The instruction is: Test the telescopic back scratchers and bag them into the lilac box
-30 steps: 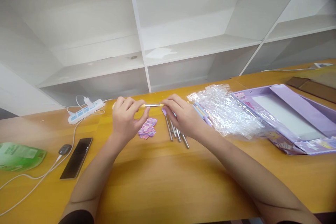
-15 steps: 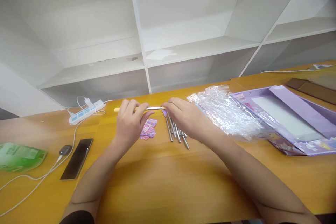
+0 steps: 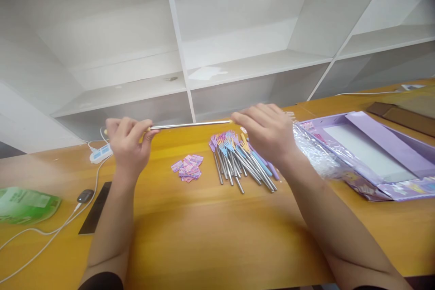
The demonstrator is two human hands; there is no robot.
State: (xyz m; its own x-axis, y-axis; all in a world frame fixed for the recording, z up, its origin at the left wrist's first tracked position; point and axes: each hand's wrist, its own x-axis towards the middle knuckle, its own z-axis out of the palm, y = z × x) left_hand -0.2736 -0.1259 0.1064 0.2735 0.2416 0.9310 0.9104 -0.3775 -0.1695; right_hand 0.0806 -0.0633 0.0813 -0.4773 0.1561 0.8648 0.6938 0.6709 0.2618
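left hand (image 3: 131, 147) and right hand (image 3: 267, 131) each have fingers (image 3: 138, 130) clamped on a yellow-ended metal rod (image 3: 190, 124), near piled claw-tipped sticks (image 3: 229, 146) on the counter (image 3: 210, 231).

Over the table (image 3: 220, 235) between the 2 forearms (image 3: 115, 222) there is room to pass; farther back, the held rod (image 3: 190, 125), pink cards (image 3: 189, 170) and backscratchers (image 3: 231, 163) obstruct.

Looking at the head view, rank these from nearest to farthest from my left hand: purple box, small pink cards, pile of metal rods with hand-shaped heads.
From the left hand, nearest first:
1. Small pink cards: just to its right.
2. Pile of metal rods: right of the cards.
3. Purple box: far right, past the clear plastic.
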